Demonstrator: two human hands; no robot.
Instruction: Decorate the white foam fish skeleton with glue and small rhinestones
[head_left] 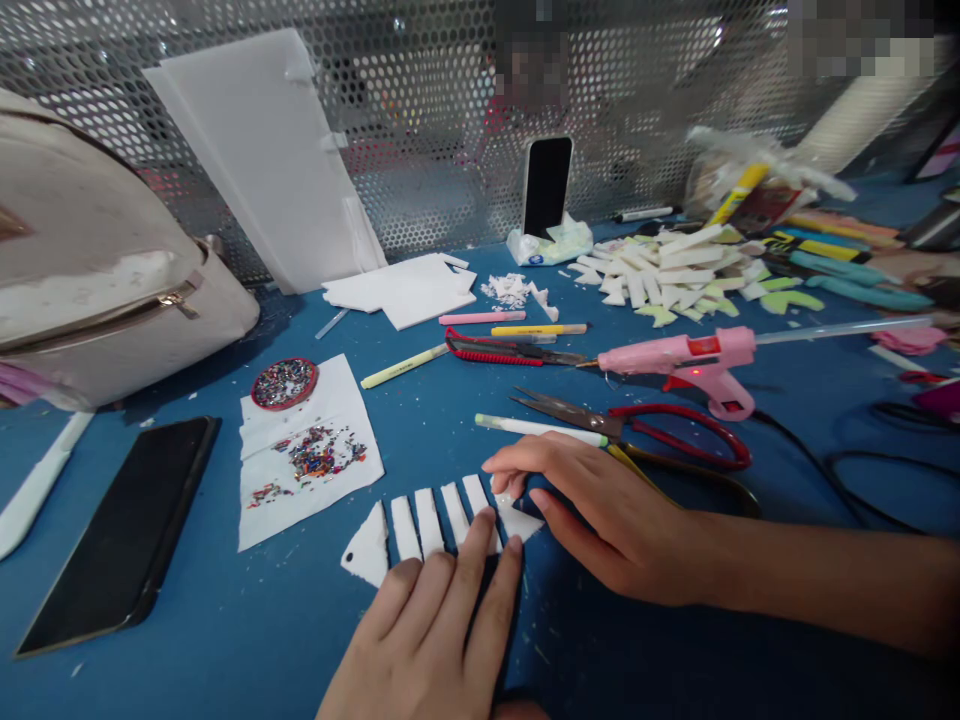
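A fish shape of white foam pieces lies flat on the blue table: a head (pixel 367 548) with a black eye at the left, several upright strips (pixel 429 521) in the middle and a triangular tail (pixel 519 522) at the right. My left hand (pixel 442 610) rests over its lower edge, two fingertips pressing on the rightmost strip and the tail, the other fingers bent. Just above the tail, my right hand (pixel 600 510) is curled, fingertips touching the tail's upper corner. Whatever its fingers may pinch is too small to make out.
A pink glue gun (pixel 690 360), red-handled scissors (pixel 637 422), a red cutter (pixel 495 348) and markers lie beyond my hands. Foam scraps (pixel 682 270) are piled at the back right. At left are a paper with glitter (pixel 259 515), a black phone (pixel 120 540) and a bag (pixel 97 270).
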